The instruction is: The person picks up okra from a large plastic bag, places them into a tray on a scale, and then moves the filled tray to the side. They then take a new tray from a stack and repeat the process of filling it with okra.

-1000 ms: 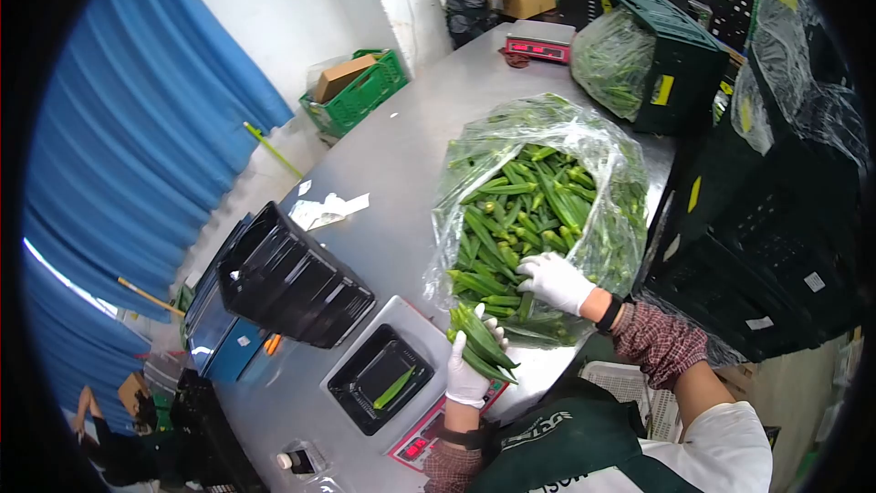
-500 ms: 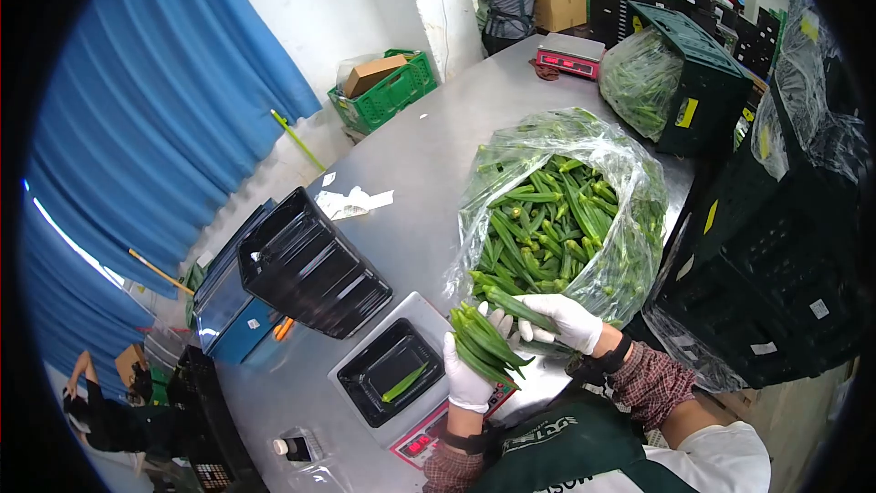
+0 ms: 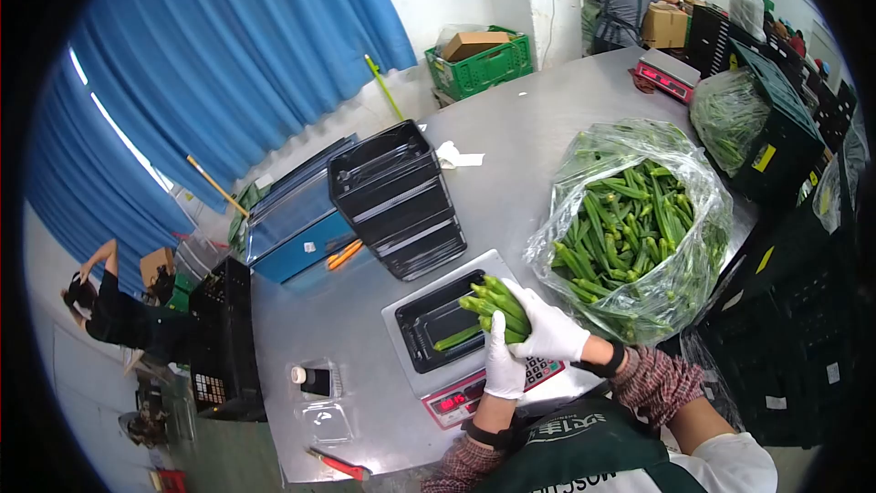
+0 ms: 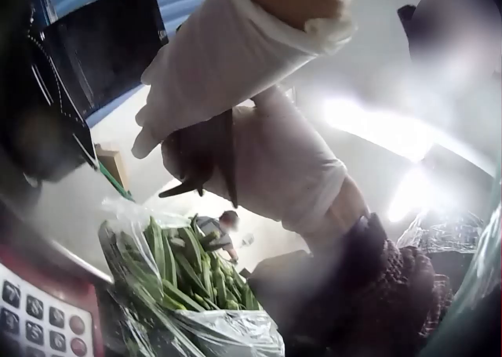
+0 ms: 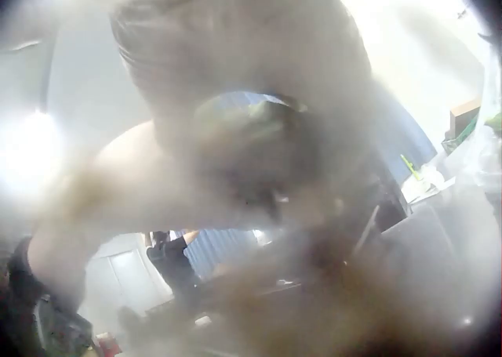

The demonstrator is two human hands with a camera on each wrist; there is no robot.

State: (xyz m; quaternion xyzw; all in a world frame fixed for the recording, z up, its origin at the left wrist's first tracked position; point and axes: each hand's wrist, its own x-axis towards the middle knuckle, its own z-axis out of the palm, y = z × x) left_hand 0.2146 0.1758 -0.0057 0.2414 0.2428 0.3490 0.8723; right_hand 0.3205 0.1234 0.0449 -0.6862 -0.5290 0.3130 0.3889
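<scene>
Both white-gloved hands hold one bunch of okra [image 3: 497, 303] above the right end of a black tray [image 3: 429, 321]. The left hand [image 3: 504, 367] grips the bunch from below, thumb up along its near side. From the right, the right hand [image 3: 547, 324] curls round the same bunch. One loose okra pod [image 3: 458, 339] lies in the tray, which sits on a scale [image 3: 394, 329] with a red display. In the left wrist view the bunch [image 4: 205, 149] looks dark between both gloves. Blur hides most of the right wrist view.
A clear bag of okra [image 3: 630, 228] stands open right of the scale. Stacked black trays [image 3: 397, 201] and a blue box [image 3: 297, 242] are behind left. A small bottle [image 3: 312, 380] and a red-handled tool [image 3: 339, 464] lie front left. Dark crates [image 3: 776, 329] stand at the right.
The right hand has left the bag with okra and joined the left hand at the bunch, now nearer the tray. The head view has swung, so the table appears shifted and rotated.
</scene>
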